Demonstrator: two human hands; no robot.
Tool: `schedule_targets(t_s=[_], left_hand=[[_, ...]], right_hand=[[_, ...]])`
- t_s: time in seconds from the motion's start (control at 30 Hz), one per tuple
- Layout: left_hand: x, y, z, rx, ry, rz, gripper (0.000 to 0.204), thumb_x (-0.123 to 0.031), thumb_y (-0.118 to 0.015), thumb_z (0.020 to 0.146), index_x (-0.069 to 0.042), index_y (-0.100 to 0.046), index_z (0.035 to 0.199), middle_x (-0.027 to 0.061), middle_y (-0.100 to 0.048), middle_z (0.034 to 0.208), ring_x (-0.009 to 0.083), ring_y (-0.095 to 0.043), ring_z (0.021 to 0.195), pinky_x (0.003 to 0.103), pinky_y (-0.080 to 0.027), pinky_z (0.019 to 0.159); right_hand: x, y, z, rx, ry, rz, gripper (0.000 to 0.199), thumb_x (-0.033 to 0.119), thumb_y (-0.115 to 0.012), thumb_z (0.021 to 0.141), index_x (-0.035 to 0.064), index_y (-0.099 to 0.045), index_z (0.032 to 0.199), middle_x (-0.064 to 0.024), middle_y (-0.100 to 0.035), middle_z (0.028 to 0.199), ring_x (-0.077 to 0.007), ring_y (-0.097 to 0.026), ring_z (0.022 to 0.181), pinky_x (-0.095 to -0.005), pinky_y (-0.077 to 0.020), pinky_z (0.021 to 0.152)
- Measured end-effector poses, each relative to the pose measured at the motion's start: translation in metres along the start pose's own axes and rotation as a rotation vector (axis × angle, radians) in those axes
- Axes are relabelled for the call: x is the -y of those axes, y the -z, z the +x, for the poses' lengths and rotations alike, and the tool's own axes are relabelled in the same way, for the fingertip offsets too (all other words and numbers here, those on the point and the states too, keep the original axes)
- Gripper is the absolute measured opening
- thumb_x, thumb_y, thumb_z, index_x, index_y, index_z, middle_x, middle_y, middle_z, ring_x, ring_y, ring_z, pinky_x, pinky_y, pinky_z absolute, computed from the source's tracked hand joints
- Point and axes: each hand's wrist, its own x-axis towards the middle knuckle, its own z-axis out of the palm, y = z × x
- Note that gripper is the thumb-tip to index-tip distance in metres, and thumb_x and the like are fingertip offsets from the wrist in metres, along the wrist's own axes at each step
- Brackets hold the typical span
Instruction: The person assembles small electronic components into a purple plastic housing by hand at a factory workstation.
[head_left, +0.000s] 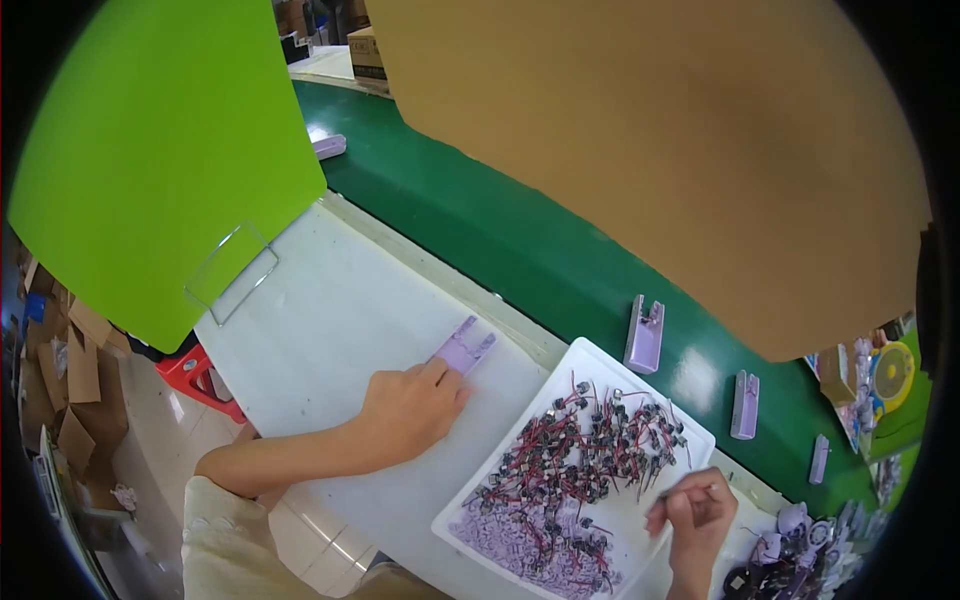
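Observation:
My left hand (412,408) is closed over the near end of a lilac plastic housing (466,343) that lies on the white worktop. The housing's far end, with two prongs, sticks out beyond my fingers. At the right edge of a white tray (575,352) is my right hand (698,506), its fingers pinched together. Whatever is between those fingertips is too small to make out. Many small dark motors with red and black wires (560,445) fill the tray's middle and far part. Small lilac plastic pieces (520,540) are heaped in its near left part.
Beyond the worktop (330,300) runs a green conveyor belt (480,210) carrying lilac housings (646,338). A green board (160,150) and a brown board (660,150) stand over the far side. Lilac and dark parts (800,550) are piled at the lower right. A red stool (195,380) stands left.

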Motion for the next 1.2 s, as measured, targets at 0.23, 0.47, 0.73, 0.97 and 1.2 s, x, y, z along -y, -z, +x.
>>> schedule_targets(t_s=[0.23, 0.47, 0.73, 0.97, 1.2], left_hand=[[0.073, 0.046, 0.045, 0.347, -0.385, -0.324, 0.105, -0.046, -0.081, 0.067, -0.007, -0.029, 0.150, 0.0183, -0.039, 0.146, 0.0327, -0.038, 0.132, 0.044, -0.035, 0.109], [0.075, -0.003, 0.051, 0.494, -0.386, -0.658, 0.125, -0.032, -0.089, 0.062, -0.001, -0.010, 0.153, 0.0207, -0.036, 0.148, 0.0368, -0.040, 0.127, 0.041, -0.032, 0.110], [0.038, -0.026, 0.051, 0.387, -0.286, -0.743, 0.131, -0.044, -0.086, 0.062, 0.007, -0.004, 0.151, 0.0260, -0.046, 0.133, 0.0382, -0.047, 0.115, 0.042, -0.038, 0.103], [0.040, -0.046, 0.049, 0.186, -0.363, -0.773, 0.132, -0.050, -0.084, 0.062, 0.007, -0.005, 0.150, 0.0255, -0.051, 0.126, 0.0385, -0.050, 0.106, 0.042, -0.040, 0.097], [0.044, -0.049, 0.048, 0.140, -0.359, -0.772, 0.133, -0.051, -0.085, 0.060, 0.008, -0.006, 0.150, 0.0249, -0.054, 0.119, 0.0368, -0.052, 0.100, 0.041, -0.041, 0.092]], right_hand=[[0.032, -0.061, 0.035, 0.254, -0.071, -0.038, 0.008, -0.003, -0.063, 0.090, -0.0059, -0.062, 0.098, -0.0181, -0.070, 0.084, -0.0196, -0.069, 0.068, -0.0290, -0.0576, 0.056], [0.019, -0.106, 0.071, 0.263, 0.261, -0.363, 0.006, 0.003, -0.071, 0.085, 0.0020, -0.072, 0.091, -0.0076, -0.069, 0.081, -0.0108, -0.063, 0.065, -0.0227, -0.0496, 0.057], [-0.002, -0.142, 0.109, 0.237, 0.469, -0.736, 0.006, 0.005, -0.072, 0.076, 0.0050, -0.069, 0.081, -0.0082, -0.060, 0.077, -0.0236, -0.061, 0.070, -0.0339, -0.0495, 0.063], [-0.024, -0.148, 0.123, 0.245, 0.395, -0.808, 0.009, 0.004, -0.073, 0.073, 0.0045, -0.070, 0.081, -0.0077, -0.060, 0.079, -0.0238, -0.064, 0.070, -0.0349, -0.0497, 0.062], [-0.019, -0.151, 0.124, 0.274, 0.405, -0.815, 0.009, 0.003, -0.072, 0.073, 0.0036, -0.070, 0.081, -0.0072, -0.059, 0.075, -0.0209, -0.058, 0.063, -0.0324, -0.0467, 0.058]])
